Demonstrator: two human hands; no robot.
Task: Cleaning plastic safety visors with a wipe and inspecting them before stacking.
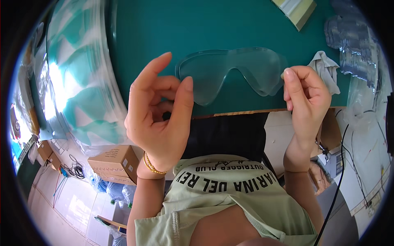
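A clear goggle-type lens (209, 80) with a nose notch is at the table's front edge, between my two hands. Over its right part shows a cloudy layer (269, 67), which looks like thin film. My left hand (160, 102), a gold bracelet at its wrist, is at the lens's left end. Its thumb overlaps the lens and the middle finger curls toward the thumb at the rim; the index finger is raised apart. My right hand (305, 88) pinches the right end with thumb and index finger. Whether it grips film alone or the lens too, I cannot tell.
A tall stack of clear plastic sheets (84, 78) with lens shapes stands at the left on the green table (197, 24). A grey cloth (326, 69) and bundled clear plastic pieces (355, 49) are at the right. A cardboard box (115, 162) stands below left; a black cable (340, 176) hangs at right.
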